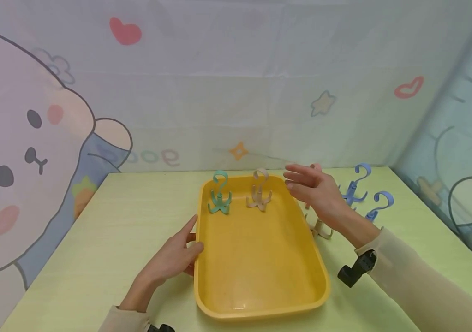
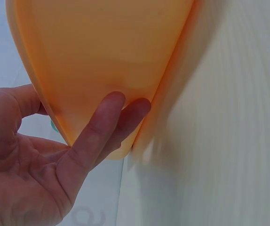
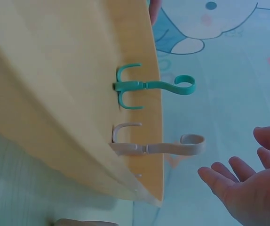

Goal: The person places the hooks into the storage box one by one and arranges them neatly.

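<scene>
A yellow tray stands on the table, and my left hand holds its left side. In the left wrist view the thumb goes over the rim while the other fingers lie against the outer wall. Inside the tray's far end stand a green swivel hook and a beige swivel hook, both upright with curled tops. Above the tray's far right corner hovers my right hand, fingers extended and holding nothing. It partly hides a pink hook and is close to another beige hook.
Right of the tray, two blue hooks stand on the table, the nearer one partly behind the right forearm. A pale green tabletop extends to both sides. A printed cloth hangs behind it.
</scene>
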`<state>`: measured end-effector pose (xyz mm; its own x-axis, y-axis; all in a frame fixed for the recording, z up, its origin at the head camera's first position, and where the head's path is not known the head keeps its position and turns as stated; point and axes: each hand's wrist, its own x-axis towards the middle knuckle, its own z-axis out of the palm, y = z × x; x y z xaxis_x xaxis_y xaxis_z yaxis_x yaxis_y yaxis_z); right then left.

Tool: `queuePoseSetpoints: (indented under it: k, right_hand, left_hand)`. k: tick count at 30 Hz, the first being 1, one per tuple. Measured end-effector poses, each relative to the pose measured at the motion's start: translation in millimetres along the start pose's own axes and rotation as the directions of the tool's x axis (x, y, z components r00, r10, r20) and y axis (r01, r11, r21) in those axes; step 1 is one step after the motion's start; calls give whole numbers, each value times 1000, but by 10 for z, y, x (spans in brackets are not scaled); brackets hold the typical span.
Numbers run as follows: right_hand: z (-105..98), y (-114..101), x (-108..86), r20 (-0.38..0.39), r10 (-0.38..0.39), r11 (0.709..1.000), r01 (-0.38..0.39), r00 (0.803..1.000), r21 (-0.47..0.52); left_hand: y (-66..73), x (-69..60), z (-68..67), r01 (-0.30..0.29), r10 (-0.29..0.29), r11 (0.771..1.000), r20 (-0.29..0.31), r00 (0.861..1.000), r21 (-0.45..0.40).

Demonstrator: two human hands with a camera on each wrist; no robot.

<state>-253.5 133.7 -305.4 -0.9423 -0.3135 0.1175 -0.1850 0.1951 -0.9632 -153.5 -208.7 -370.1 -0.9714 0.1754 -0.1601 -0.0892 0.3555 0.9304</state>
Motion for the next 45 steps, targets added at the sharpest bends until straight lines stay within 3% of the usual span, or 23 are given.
queuePoseSetpoints:
  k: [14,35,45]
  right_hand:
    - [-12,63,-217,2,-4,999,4,1000,-48]
    - [-76,350,-575,-18,-8,1000,8,1000,12]
    - [-152,445,-654,-36,-24,999,24,999,21]
  left_hand:
    - [-4,11,-6,-5,5,1000,6,1000,-1]
    - [-27,9,-3,0,0,1000,-7,1000,6]
    - [-15,11,2,1,-1,1000,-8,1000,13]
